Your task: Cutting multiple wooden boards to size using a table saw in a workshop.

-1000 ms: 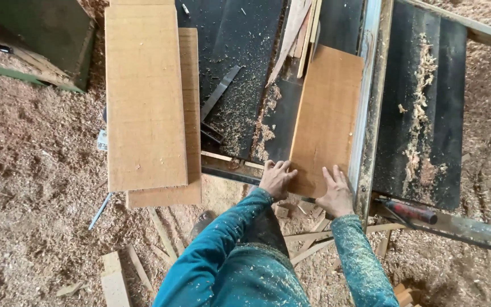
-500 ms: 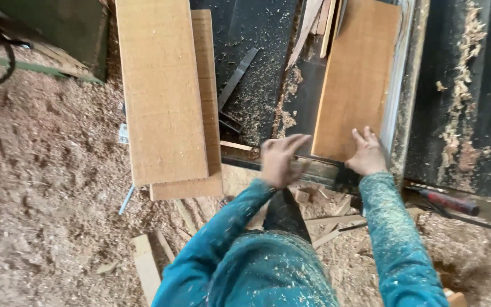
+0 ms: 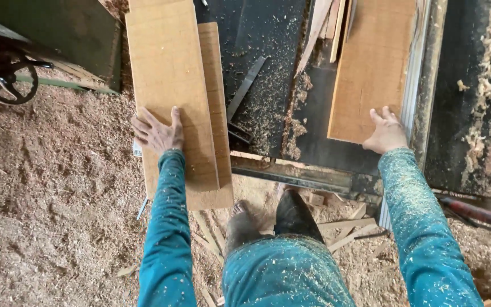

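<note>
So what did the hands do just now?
The left hand let go of the right board and moved left onto the stacked boards. The right hand stayed at the right board's near end. The boards kept their places.

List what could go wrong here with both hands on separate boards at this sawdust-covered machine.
1. The left hand lies flat on the top board of a stack that overhangs the table edge; the boards might tip or slide off.
2. The right hand pushes the single board beside the metal fence; fingers may get pinched.
3. Sawdust and offcuts around the bare foot could cause a slip or splinters.
</note>
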